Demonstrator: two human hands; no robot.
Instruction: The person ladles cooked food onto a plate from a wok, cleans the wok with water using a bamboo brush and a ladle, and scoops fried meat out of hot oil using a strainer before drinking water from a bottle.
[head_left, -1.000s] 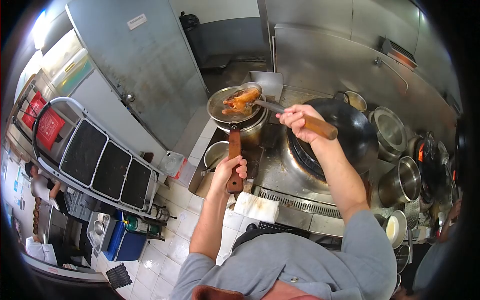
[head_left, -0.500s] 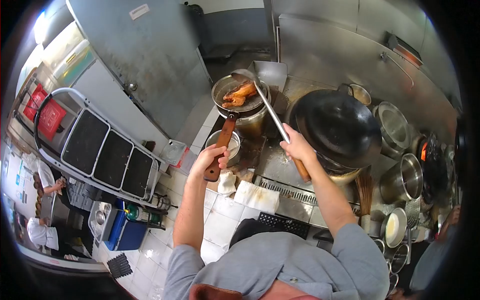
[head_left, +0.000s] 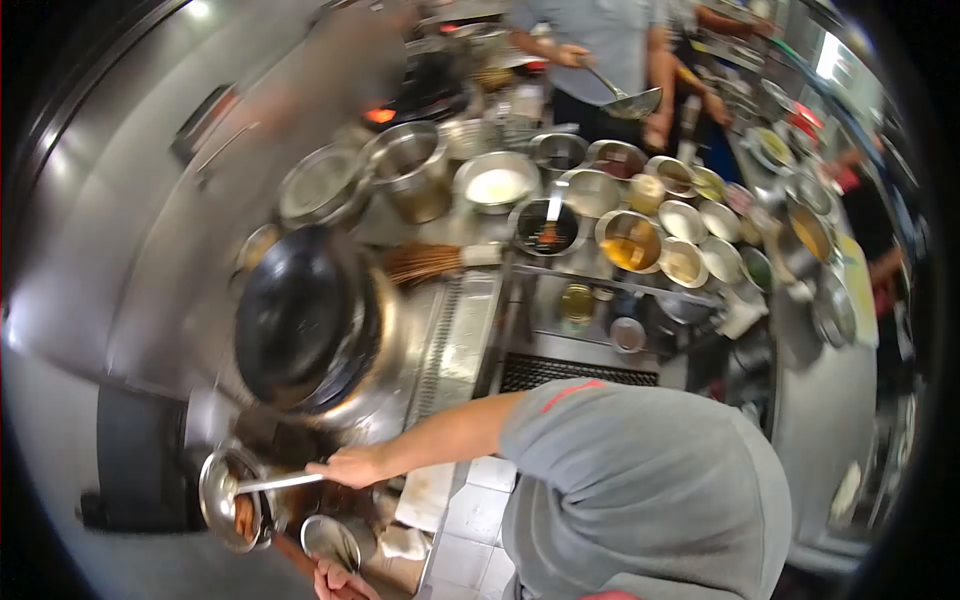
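Note:
At the lower left, my right hand [head_left: 350, 466] is closed on the handle of a metal ladle [head_left: 285, 482], whose bowl end is over a strainer [head_left: 212, 500]. Brown pieces of food [head_left: 245, 515] lie in the strainer. My left hand [head_left: 342, 582], at the bottom edge and partly cut off, grips the strainer's wooden handle [head_left: 292, 553]. A small metal pot [head_left: 330, 540] stands beside that handle. The strainer rests over a container that is mostly hidden.
A large black wok [head_left: 300, 315] sits on the stove, with a bamboo brush [head_left: 425, 262] beyond it. Metal pots [head_left: 410, 180] and several seasoning bowls [head_left: 632, 240] line the counter. A co-worker [head_left: 590, 50] holds a ladle [head_left: 632, 103]; others stand at the right.
The view has swung far to the right, showing the seasoning bowls and co-workers. Both hands, the ladle and the strainer now appear at the lower left, still held.

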